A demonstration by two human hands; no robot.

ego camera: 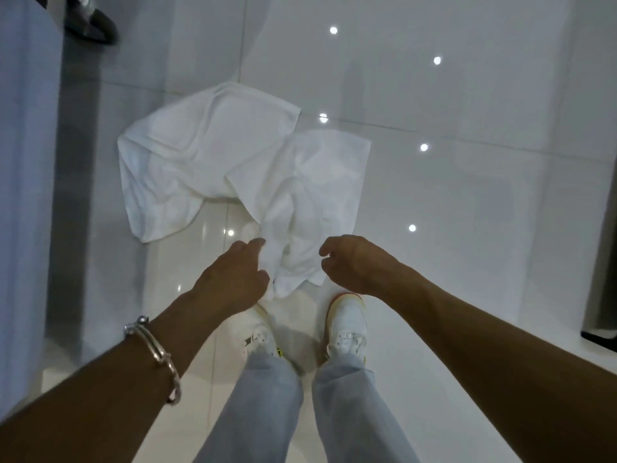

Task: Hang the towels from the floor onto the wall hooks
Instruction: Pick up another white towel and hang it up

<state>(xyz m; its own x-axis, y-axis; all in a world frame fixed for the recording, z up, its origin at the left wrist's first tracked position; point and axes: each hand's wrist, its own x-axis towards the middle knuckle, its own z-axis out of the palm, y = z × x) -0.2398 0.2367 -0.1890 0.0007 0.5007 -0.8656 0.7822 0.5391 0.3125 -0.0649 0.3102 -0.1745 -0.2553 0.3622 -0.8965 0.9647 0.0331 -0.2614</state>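
Note:
Two white towels lie crumpled on the glossy white tile floor. The larger towel (187, 165) spreads to the left and farther away. The nearer towel (307, 202) overlaps it and reaches down toward my feet. My left hand (233, 279) pinches the near edge of the nearer towel between thumb and fingers. My right hand (350, 262) hovers just right of that same edge, fingers loosely curled, holding nothing. No wall hooks are in view.
My white sneakers (347, 332) stand just below the towel's edge. A pale wall or door panel (23, 162) runs along the left, with a dark curved object (96, 25) at the top left. A dark edge (601, 295) borders the right side.

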